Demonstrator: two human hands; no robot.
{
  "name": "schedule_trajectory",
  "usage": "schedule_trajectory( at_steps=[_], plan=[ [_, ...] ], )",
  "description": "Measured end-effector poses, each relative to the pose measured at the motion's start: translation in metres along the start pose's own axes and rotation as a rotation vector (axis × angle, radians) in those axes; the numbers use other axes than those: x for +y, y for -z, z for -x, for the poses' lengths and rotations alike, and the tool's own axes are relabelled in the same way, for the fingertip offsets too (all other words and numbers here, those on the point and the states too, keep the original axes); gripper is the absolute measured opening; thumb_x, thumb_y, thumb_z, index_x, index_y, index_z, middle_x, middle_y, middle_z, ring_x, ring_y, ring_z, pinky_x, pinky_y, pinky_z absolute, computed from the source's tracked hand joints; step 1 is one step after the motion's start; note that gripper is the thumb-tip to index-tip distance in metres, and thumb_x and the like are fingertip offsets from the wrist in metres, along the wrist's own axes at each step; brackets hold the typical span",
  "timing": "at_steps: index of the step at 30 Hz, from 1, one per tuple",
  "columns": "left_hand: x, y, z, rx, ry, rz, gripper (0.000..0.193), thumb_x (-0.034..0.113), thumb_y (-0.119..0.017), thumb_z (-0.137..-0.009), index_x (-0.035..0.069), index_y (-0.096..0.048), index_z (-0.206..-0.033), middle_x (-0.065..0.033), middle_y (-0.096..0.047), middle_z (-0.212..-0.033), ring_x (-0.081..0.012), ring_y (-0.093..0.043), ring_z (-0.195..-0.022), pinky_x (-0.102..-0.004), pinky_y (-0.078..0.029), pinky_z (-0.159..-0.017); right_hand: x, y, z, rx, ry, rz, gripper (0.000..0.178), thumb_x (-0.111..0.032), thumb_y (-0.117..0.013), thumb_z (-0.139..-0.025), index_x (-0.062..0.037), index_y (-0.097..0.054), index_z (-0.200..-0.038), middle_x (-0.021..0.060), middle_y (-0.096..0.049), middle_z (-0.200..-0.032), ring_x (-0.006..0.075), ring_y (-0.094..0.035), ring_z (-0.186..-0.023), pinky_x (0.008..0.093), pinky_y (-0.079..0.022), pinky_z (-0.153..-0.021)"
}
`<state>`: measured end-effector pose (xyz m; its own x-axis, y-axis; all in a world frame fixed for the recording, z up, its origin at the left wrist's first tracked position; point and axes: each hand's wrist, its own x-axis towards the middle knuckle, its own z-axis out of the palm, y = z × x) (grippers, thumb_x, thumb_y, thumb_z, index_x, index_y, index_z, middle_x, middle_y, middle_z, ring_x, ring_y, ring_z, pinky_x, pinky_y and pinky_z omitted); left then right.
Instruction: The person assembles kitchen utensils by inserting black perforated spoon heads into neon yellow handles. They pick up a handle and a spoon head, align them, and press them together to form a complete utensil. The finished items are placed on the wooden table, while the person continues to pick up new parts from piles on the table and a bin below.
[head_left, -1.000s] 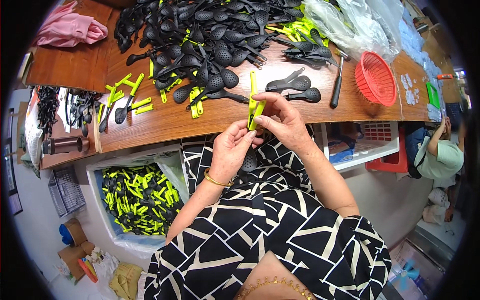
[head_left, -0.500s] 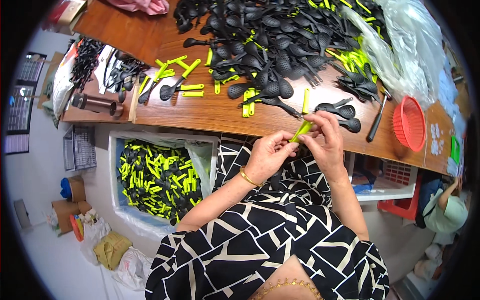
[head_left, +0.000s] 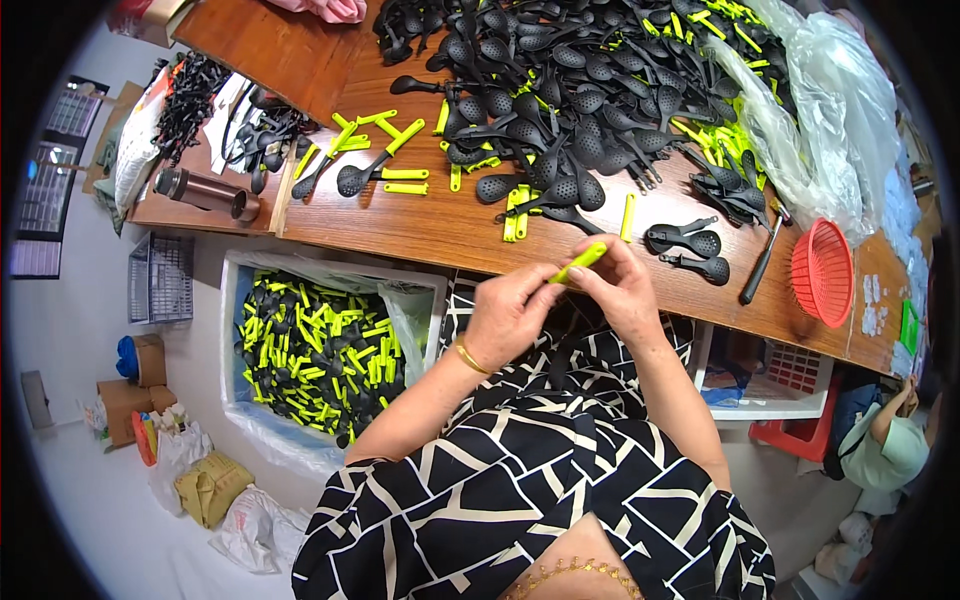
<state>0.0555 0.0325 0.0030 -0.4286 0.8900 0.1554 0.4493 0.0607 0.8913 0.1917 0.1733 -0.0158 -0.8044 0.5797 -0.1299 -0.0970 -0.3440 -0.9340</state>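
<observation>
Just in front of the table edge, a lime-green handle (head_left: 580,262) is pinched between both my hands, pointing up and to the right. My left hand (head_left: 508,312) closes round its lower end, and my right hand (head_left: 622,292) grips it nearer the upper end. Whether a black part sits inside the handle is hidden by my fingers. Beyond my right hand another green handle (head_left: 628,217) lies on the tabletop. Two black perforated spoon heads (head_left: 690,238) rest to its right. Farther off is a large heap of black slotted spoon heads (head_left: 590,90).
A white-rimmed bin (head_left: 232,330) of green-handled pieces stands below the table, left. On the wooden table (head_left: 400,225) lie a black-handled tool (head_left: 762,258), a red basket (head_left: 822,272) and clear plastic bags (head_left: 835,110). A brown flask (head_left: 205,193) lies left. A person (head_left: 885,450) is far right.
Both hands have come slightly left with the green handle, which tilts flatter and shows more of its length. The whole view has shifted a little.
</observation>
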Motion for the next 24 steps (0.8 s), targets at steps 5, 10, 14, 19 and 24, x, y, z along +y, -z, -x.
schedule_trajectory(
  at_steps=[5, 10, 14, 19, 24],
  plan=[
    [-0.056, 0.067, -0.018, 0.201, -0.148, -0.6, 0.016, 0.016, -0.071, -0.095, 0.008, -0.076, -0.107, -0.012, -0.076, -0.097, -0.0318, -0.07, -0.086, -0.0434, -0.052, -0.077, -0.015, -0.001, -0.033, -0.063, 0.493, 0.986, 0.043, -0.007, -0.078, -0.089, -0.0094, -0.067, -0.131, 0.0071, -0.072, -0.121, 0.0288, -0.063, -0.114, 0.0424, -0.051, -0.099],
    [-0.098, 0.128, -0.032, 0.35, -0.141, -0.862, 0.018, 0.014, -0.071, -0.093, 0.013, -0.076, -0.109, -0.0072, -0.074, -0.103, -0.029, -0.068, -0.1, -0.044, -0.047, -0.086, -0.004, 0.004, -0.053, -0.02, 0.692, 1.322, 0.029, -0.01, -0.073, -0.087, -0.0123, -0.074, -0.116, 0.0031, -0.07, -0.124, 0.0275, -0.061, -0.117, 0.042, -0.046, -0.099],
    [-0.108, 0.163, -0.037, 0.459, -0.025, -0.769, 0.018, 0.013, -0.071, -0.093, 0.013, -0.076, -0.111, -0.007, -0.073, -0.105, -0.0296, -0.068, -0.1, -0.0433, -0.046, -0.087, -0.008, -0.025, -0.073, -0.144, 0.796, 1.257, 0.023, -0.012, -0.07, -0.089, -0.0124, -0.076, -0.111, 0.0032, -0.072, -0.119, 0.0255, -0.062, -0.116, 0.0405, -0.046, -0.097],
    [-0.13, 0.168, -0.042, 0.464, 0.061, -0.822, 0.017, 0.017, -0.072, -0.094, 0.016, -0.079, -0.109, -0.0043, -0.071, -0.107, -0.0278, -0.066, -0.104, -0.0431, -0.045, -0.09, 0.035, -0.11, -0.15, -0.276, 0.958, 1.302, 0.025, -0.018, -0.065, -0.091, -0.0124, -0.076, -0.113, 0.001, -0.073, -0.118, 0.0227, -0.062, -0.111, 0.0396, -0.045, -0.096],
    [-0.144, 0.167, -0.061, 0.411, 0.018, -0.941, 0.021, 0.018, -0.073, -0.093, 0.018, -0.077, -0.114, -0.0035, -0.072, -0.109, -0.0264, -0.063, -0.109, -0.0445, -0.043, -0.092, 0.047, -0.113, -0.162, -0.229, 1.002, 1.461, 0.018, -0.016, -0.062, -0.087, -0.0104, -0.075, -0.099, 0.0009, -0.072, -0.101, 0.0222, -0.062, -0.104, 0.0395, -0.044, -0.096]
  ],
)
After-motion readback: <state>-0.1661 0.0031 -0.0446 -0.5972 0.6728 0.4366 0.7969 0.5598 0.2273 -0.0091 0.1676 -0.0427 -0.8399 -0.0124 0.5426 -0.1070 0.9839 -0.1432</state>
